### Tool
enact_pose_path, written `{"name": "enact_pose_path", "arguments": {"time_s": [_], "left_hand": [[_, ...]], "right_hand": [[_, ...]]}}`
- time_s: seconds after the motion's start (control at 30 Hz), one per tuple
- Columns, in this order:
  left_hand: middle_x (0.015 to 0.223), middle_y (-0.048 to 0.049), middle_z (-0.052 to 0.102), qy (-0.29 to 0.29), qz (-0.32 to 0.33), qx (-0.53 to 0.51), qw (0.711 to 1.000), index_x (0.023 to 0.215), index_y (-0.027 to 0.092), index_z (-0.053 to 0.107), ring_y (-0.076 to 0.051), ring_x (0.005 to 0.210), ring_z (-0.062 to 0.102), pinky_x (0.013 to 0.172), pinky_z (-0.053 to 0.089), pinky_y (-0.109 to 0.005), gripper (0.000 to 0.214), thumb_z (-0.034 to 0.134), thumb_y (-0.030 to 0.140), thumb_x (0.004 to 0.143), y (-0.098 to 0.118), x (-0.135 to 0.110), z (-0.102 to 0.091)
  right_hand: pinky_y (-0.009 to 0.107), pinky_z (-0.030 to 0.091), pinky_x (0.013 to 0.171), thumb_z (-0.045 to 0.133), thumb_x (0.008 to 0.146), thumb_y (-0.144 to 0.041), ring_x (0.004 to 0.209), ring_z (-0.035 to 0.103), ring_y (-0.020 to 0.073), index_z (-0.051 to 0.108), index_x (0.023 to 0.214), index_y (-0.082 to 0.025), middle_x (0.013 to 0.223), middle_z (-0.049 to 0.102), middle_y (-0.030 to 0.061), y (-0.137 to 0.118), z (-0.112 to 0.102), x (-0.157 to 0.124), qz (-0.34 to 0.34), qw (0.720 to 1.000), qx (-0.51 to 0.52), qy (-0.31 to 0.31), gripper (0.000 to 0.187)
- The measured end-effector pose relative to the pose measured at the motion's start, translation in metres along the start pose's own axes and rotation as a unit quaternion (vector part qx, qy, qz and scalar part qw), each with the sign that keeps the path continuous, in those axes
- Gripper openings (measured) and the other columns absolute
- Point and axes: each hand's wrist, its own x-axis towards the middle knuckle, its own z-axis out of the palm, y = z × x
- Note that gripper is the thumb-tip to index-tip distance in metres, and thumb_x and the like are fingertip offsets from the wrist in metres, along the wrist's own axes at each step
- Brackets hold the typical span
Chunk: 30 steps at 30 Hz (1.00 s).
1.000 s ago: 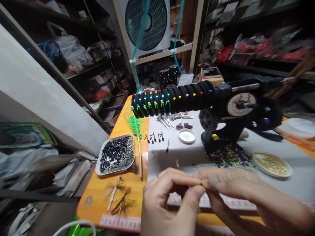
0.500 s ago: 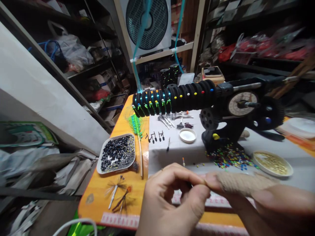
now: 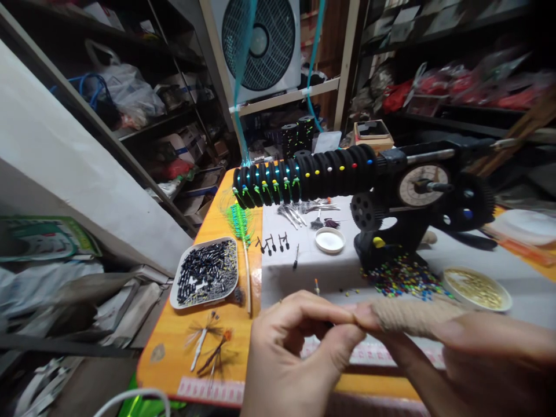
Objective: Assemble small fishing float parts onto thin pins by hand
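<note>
The fingers (image 3: 347,317) of both hands meet tip to tip low in the view, pinched together on something too small and too hidden to make out. The left hand (image 3: 291,359) curls its thumb and forefinger toward that meeting point; the right hand (image 3: 438,341) comes in from the right, its forefinger wrapped in beige tape (image 3: 408,315), and presses against the left fingertips. Both hands hover above the near edge of the tabletop (image 3: 226,341), over a strip of measuring tape (image 3: 212,391) printed along that edge. Just beyond the fingers a small orange-tipped piece (image 3: 317,286) stands on the white sheet (image 3: 304,272) that covers the middle of the tabletop. To the right of it lies a scatter of coloured beads (image 3: 403,277), and near those a shallow dish of gold pieces (image 3: 475,288). To the left, on the orange surface, sits a white tray of small black parts (image 3: 206,271), with two feathery bits (image 3: 208,347) in front of it and a green feather on a stick (image 3: 243,243) beside it. Farther back lie a white lid (image 3: 330,240) and a row of small black hooks (image 3: 273,243). Behind them stands a black geared machine (image 3: 417,202) carrying a long black roller (image 3: 304,174) studded with coloured pins, and a fan (image 3: 260,40) stands behind that.
</note>
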Motion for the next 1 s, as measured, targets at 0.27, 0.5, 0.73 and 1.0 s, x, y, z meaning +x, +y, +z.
{"name": "enact_pose_path", "arguments": {"time_s": [0.27,0.5,0.73,1.0], "left_hand": [[0.073,0.0023,0.076,0.019,0.004,0.009,1.000,0.077,0.025,0.089,-0.010,0.063,0.056,0.059,0.043,-0.021,0.020,0.088,0.005,0.076,0.002,0.001,0.007],[0.064,0.0032,0.076,0.066,-0.066,-0.036,0.995,0.067,0.020,0.083,-0.008,0.061,0.061,0.059,0.045,-0.015,0.020,0.097,0.005,0.066,0.012,0.004,0.013],[0.063,0.0029,0.081,0.052,-0.072,-0.084,0.993,0.068,0.019,0.085,-0.006,0.060,0.069,0.063,0.051,-0.011,0.023,0.105,0.009,0.068,0.010,0.005,0.010],[0.063,0.0020,0.080,0.068,-0.058,-0.075,0.993,0.069,0.019,0.085,-0.006,0.059,0.068,0.061,0.051,-0.011,0.025,0.110,0.019,0.066,0.004,0.006,0.005]], "right_hand": [[0.047,0.080,0.080,0.089,0.092,-0.020,0.092,0.090,0.0368,0.069,0.119,-0.036,0.104,0.088,0.0045,-0.028,0.024,0.019,-0.062,0.994,0.029,0.087,0.037],[0.014,0.071,0.085,0.085,0.102,-0.031,0.091,0.089,0.0154,0.074,0.122,-0.038,0.105,0.085,-0.0038,-0.041,0.023,0.030,-0.072,0.995,0.030,0.059,0.024],[0.014,0.070,0.088,0.083,0.101,-0.022,0.093,0.089,0.0148,0.075,0.123,-0.038,0.107,0.084,-0.0041,-0.037,0.022,0.031,-0.070,0.997,0.029,0.035,0.028],[0.025,0.076,0.085,0.083,0.103,-0.029,0.088,0.090,0.0206,0.077,0.123,-0.038,0.104,0.085,-0.0018,-0.028,0.009,0.025,-0.102,0.993,-0.059,0.026,0.023]]}}
